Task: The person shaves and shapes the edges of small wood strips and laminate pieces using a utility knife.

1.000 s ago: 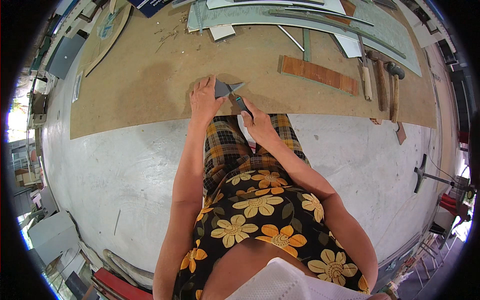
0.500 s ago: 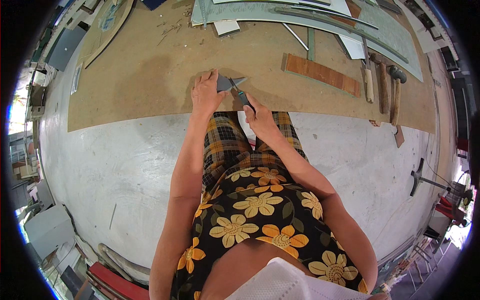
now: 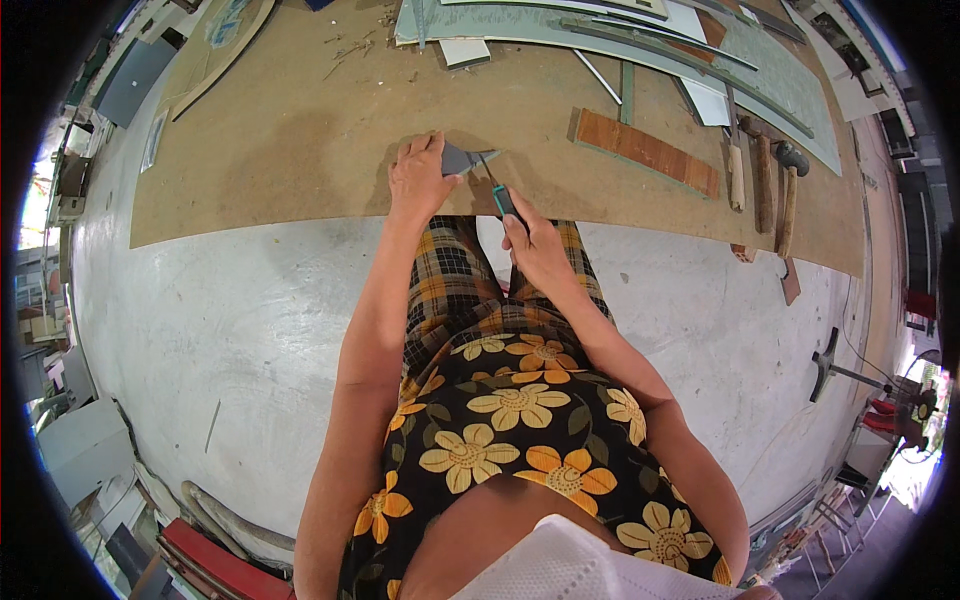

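My left hand (image 3: 418, 178) grips the wide end of a small grey wedge-shaped piece (image 3: 457, 160) and keeps it at the table's near edge. The piece's narrow point sticks out to the right. My right hand (image 3: 538, 240) is closed round the handle of a thin-shafted hand tool (image 3: 505, 201), dark with teal trim. The tool's shaft points up and away from me, its end at the narrow part of the grey piece. I cannot tell the tool's exact kind, and my left fingers hide part of the piece.
A brown board (image 3: 648, 153) lies to the right on the tabletop (image 3: 300, 130). Beyond it are a wooden-handled tool (image 3: 737, 178) and a hammer (image 3: 790, 185). Pale green sheets and strips (image 3: 770, 110) are stacked at the far right. A curved-edged panel (image 3: 215, 55) lies far left.
My right hand has shifted a little right and toward me, with the tool turned more upright. Its tip now sits nearer the point of the grey piece. My left hand keeps its grip.
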`<state>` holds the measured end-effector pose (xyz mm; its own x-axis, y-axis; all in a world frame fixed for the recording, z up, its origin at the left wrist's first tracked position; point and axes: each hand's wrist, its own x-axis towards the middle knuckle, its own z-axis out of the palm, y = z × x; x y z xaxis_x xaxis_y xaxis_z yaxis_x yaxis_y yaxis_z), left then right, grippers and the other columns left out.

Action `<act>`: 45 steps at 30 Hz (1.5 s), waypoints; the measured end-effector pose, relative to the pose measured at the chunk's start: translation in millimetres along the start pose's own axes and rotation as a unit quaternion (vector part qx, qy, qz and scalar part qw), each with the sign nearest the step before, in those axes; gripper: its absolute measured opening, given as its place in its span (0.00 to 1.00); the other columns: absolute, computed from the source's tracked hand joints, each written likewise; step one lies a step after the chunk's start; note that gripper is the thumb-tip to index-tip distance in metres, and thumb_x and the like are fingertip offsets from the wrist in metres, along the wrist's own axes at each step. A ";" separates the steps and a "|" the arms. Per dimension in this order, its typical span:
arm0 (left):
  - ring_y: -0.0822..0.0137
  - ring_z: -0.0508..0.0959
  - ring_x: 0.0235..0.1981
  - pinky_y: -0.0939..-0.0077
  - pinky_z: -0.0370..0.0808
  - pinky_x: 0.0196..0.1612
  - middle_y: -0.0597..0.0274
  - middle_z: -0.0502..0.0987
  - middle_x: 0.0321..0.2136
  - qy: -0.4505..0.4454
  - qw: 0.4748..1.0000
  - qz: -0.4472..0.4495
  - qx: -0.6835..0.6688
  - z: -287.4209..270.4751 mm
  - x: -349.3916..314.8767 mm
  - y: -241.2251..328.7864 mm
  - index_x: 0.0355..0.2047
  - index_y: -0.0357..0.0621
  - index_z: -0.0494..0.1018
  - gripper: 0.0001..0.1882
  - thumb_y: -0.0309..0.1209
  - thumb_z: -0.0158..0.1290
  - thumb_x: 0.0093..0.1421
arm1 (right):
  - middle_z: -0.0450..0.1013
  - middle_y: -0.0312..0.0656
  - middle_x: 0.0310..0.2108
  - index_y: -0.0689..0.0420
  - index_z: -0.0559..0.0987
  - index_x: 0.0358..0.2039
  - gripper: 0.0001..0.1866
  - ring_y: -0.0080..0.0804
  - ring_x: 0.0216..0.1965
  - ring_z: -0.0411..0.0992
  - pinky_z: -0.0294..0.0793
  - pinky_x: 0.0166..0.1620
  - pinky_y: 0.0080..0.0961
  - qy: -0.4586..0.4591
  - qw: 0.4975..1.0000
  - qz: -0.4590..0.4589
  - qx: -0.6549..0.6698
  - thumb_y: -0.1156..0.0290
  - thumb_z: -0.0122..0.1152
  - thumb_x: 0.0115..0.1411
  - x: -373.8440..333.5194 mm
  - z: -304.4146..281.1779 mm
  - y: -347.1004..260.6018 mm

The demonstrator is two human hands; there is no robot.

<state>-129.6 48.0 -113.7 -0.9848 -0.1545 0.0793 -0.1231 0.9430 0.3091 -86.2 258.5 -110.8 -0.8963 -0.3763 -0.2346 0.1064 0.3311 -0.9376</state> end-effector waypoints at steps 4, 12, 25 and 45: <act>0.50 0.70 0.56 0.59 0.70 0.57 0.56 0.72 0.55 -0.017 1.000 -0.017 0.013 -2.1 -0.4 3.3 0.60 0.42 0.67 0.41 0.36 0.68 0.45 | 0.70 0.37 0.22 0.48 0.59 0.69 0.26 0.21 0.18 0.65 0.69 0.24 0.23 -0.016 0.999 0.027 0.022 0.64 0.45 0.71 11.4 5.3 -9.1; 0.51 0.69 0.57 0.57 0.69 0.57 0.58 0.71 0.56 -0.029 0.999 -0.028 0.009 -4.8 -0.4 4.4 0.60 0.43 0.66 0.41 0.36 0.68 0.46 | 0.70 0.37 0.22 0.44 0.58 0.69 0.27 0.20 0.18 0.65 0.70 0.24 0.23 -0.034 0.999 0.034 0.020 0.64 0.44 0.71 17.6 9.1 -0.9; 0.51 0.68 0.58 0.55 0.68 0.57 0.56 0.70 0.56 -0.041 0.998 -0.037 0.007 -7.1 -1.7 7.3 0.61 0.45 0.65 0.41 0.36 0.68 0.47 | 0.72 0.47 0.24 0.53 0.61 0.67 0.26 0.29 0.23 0.70 0.73 0.32 0.30 -0.024 0.999 0.036 -0.017 0.66 0.46 0.70 19.2 11.0 -5.9; 0.53 0.69 0.58 0.45 0.66 0.57 0.59 0.71 0.56 -0.036 0.998 -0.045 0.010 -6.7 -1.6 7.5 0.61 0.47 0.67 0.42 0.39 0.69 0.45 | 0.70 0.39 0.21 0.46 0.58 0.69 0.26 0.22 0.17 0.68 0.76 0.23 0.25 -0.042 0.993 0.103 -0.049 0.64 0.42 0.71 29.1 7.7 -37.8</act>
<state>-128.1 53.4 -105.2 -0.9760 -0.2170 -0.0171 -0.2124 0.9321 0.2936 -113.0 228.4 -84.2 -0.8198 -0.3619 -0.4439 0.2380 0.4897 -0.8388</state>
